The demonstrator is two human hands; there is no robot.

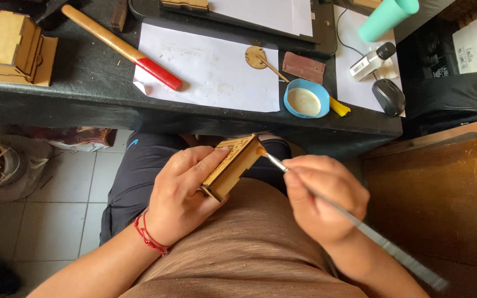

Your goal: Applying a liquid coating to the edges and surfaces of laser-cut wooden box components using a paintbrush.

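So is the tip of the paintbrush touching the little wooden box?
Touching. In the head view, the bristle tip of the paintbrush, held in the right hand, meets the top corner of the small wooden box that the left hand grips, with no gap visible.

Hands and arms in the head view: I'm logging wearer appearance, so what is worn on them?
Both forearms are bare, with no sleeves or gloves. The left hand has a thin red cord bracelet wound around its wrist. The right hand wears nothing visible.

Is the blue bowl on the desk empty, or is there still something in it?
Not empty: the blue bowl holds a pale, cream-coloured layer across its bottom.
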